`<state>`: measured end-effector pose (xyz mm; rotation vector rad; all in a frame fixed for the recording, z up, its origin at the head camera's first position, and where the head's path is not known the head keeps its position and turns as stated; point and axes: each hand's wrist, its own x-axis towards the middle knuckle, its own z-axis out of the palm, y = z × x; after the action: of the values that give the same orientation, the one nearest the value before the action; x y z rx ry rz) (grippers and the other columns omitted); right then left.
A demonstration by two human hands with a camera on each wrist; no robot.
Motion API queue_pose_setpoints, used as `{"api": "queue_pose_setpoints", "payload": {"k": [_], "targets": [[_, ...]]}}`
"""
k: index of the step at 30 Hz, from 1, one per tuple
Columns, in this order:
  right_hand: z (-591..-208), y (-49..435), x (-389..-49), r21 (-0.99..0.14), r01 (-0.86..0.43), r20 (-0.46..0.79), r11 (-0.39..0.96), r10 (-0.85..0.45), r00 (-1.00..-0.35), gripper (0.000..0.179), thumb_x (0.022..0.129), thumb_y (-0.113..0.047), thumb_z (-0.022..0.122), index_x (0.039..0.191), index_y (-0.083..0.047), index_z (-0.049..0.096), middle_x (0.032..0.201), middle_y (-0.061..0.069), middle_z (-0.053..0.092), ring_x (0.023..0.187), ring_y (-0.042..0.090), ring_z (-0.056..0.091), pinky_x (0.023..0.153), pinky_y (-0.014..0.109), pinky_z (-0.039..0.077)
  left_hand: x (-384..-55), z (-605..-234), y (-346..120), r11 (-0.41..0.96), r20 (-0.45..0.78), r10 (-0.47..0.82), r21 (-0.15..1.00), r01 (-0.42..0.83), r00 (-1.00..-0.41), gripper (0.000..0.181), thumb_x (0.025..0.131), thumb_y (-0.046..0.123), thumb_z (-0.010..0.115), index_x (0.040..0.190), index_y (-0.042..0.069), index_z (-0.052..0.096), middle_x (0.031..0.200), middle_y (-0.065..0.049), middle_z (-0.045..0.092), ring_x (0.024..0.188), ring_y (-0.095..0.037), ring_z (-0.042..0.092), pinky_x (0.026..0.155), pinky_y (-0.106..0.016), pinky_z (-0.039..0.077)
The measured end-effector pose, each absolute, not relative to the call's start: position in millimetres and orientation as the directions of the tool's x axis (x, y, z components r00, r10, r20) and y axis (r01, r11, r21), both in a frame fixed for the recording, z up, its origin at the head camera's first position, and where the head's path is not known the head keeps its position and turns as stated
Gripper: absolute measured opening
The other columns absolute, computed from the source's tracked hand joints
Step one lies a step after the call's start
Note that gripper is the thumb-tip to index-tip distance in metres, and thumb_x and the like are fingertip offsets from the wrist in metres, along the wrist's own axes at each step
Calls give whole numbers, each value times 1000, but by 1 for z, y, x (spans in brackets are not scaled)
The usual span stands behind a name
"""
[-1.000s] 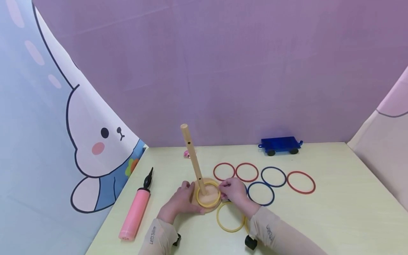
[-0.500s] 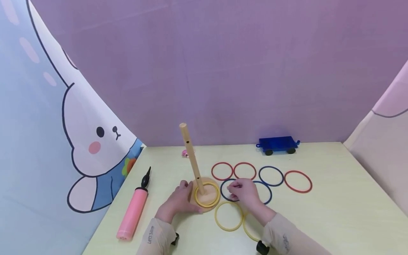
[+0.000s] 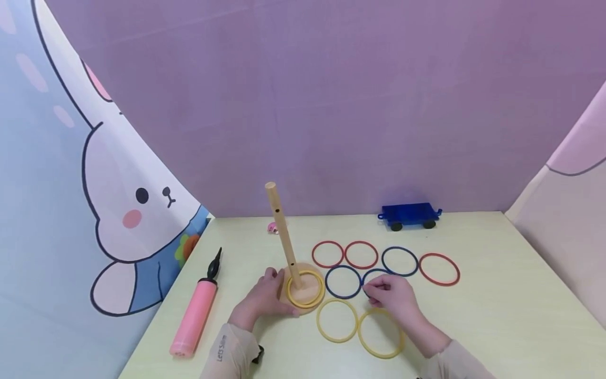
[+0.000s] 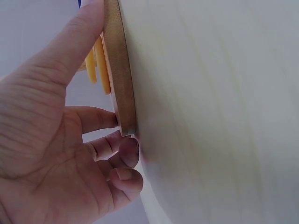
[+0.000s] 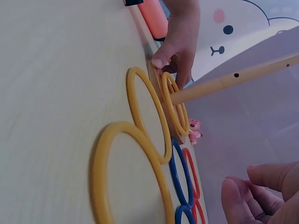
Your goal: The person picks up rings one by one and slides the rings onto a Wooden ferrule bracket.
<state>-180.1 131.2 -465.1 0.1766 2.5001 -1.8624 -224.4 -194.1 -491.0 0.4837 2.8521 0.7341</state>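
Note:
A wooden stand with a round base (image 3: 310, 287) and an upright post (image 3: 284, 231) stands left of the table's middle. Two yellow rings (image 5: 183, 116) lie on the base around the post. My left hand (image 3: 262, 301) grips the base's edge, thumb at the near side and fingertips at the far side, as the left wrist view shows. My right hand (image 3: 395, 297) hovers over a blue ring (image 3: 376, 270), partly hiding it. In the right wrist view its thumb and fingers are loosely bent with nothing between them. Below it lie two more yellow rings (image 3: 381, 358).
Two other blue rings (image 3: 343, 266) and three red rings (image 3: 439, 255) lie flat behind and to the right. A blue toy wagon (image 3: 409, 215) stands at the back, with a small pink figure (image 3: 272, 228) behind the post. A pink hand pump (image 3: 194, 318) lies on the left.
My right hand has moved away from the yellow ring at the stand to the right, over the blue rings. My left hand keeps its grip on the base.

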Motion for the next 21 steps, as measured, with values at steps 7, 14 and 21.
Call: {"api": "queue_pose_setpoints", "payload": {"k": [7, 14, 21], "targets": [[-467, 149, -166, -924, 106, -77, 367, 91, -993, 6, 84, -7, 75, 86, -2, 72, 74, 12, 68, 61, 23, 64, 54, 31, 55, -224, -491, -194, 833, -66, 350, 477, 279, -935, 118, 59, 53, 89, 149, 0, 35, 123, -14, 42, 107, -29, 46, 93, -49, 45], [-471, 166, -153, -891, 122, -91, 437, 91, -992, 6, 82, -7, 76, 82, -3, 71, 72, 9, 65, 61, 19, 61, 53, 30, 55, -224, -490, -195, 833, -52, 351, 473, 287, -935, 116, 60, 52, 89, 148, -2, 37, 123, -17, 43, 107, -31, 47, 94, -50, 45], [-482, 183, -145, -848, 150, -103, 508, 119, -987, 9, 78, -8, 78, 81, -4, 70, 70, 3, 65, 59, 17, 60, 52, 27, 52, -224, -490, -195, 836, -54, 353, 467, 289, -934, 115, 60, 52, 89, 148, -1, 36, 124, -17, 42, 107, -31, 47, 93, -49, 45]]}}
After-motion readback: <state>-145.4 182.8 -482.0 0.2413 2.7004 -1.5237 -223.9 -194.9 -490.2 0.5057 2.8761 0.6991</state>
